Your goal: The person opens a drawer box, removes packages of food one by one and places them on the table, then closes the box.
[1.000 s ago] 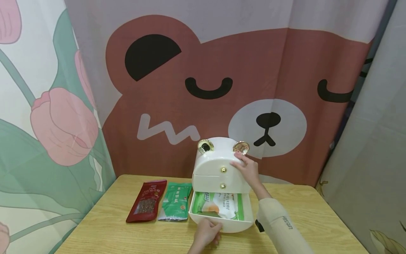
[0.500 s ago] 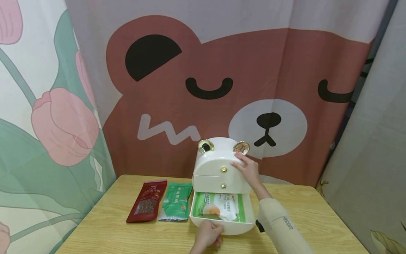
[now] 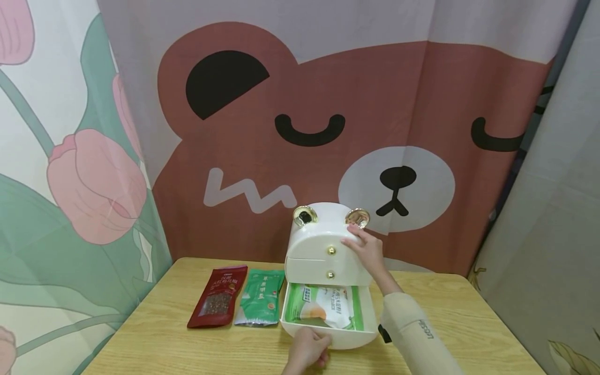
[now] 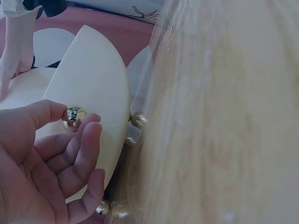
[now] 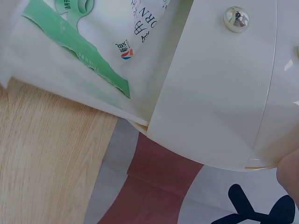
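Note:
A white storage box with drawers (image 3: 307, 249), with round gold-rimmed ears on top and gold knobs, stands on the table. Its bottom drawer (image 3: 368, 307) is pulled out and tilts a little downward at the front. Inside lies a green and white packet (image 3: 323, 306) with printed lettering. My left hand (image 3: 307, 348) pinches the gold knob (image 4: 75, 117) on that drawer's front between thumb and fingers, as the left wrist view shows. My right hand (image 3: 367, 253) rests on the box's upper right side, just below one ear, its fingers extended.
To the left of the box lie a dark red packet (image 3: 217, 297) with a see-through window and a green packet (image 3: 260, 298). They are on a wooden table (image 3: 211, 349). Behind hangs a curtain (image 3: 234, 156) with a bear print.
The bottom drawer has come slightly farther out toward me, with my left hand on its knob. The right hand and the two packets on the table have stayed put.

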Action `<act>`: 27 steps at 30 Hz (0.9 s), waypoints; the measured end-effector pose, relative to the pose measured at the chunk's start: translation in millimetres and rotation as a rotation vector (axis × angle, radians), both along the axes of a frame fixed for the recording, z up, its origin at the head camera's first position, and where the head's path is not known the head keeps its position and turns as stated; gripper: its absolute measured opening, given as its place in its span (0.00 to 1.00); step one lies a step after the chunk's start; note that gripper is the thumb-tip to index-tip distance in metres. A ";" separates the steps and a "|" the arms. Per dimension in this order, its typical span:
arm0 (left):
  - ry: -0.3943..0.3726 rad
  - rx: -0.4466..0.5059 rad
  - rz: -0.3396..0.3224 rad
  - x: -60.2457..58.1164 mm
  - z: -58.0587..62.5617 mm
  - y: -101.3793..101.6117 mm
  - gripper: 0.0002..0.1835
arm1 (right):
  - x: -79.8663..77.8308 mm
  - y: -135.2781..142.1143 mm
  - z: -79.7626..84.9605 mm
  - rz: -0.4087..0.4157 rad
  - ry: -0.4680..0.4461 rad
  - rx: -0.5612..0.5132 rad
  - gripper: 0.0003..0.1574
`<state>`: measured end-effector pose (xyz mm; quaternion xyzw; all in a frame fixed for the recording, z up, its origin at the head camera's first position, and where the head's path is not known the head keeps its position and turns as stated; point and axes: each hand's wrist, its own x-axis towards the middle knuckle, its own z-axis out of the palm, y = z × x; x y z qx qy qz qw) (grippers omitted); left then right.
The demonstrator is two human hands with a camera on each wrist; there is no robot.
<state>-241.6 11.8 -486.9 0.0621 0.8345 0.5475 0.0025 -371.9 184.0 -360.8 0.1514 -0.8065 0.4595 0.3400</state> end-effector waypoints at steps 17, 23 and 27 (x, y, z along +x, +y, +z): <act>0.015 0.000 0.008 4.0 -1.5 1.1 0.17 | -3.5 1.1 -2.4 0.000 0.071 0.023 0.22; 0.010 -0.008 0.012 4.8 -2.9 2.6 0.18 | -3.1 0.6 -2.3 0.004 0.073 0.019 0.23; 0.012 -0.012 0.014 4.7 -3.1 2.7 0.18 | -3.1 0.3 -2.5 0.006 0.064 0.014 0.24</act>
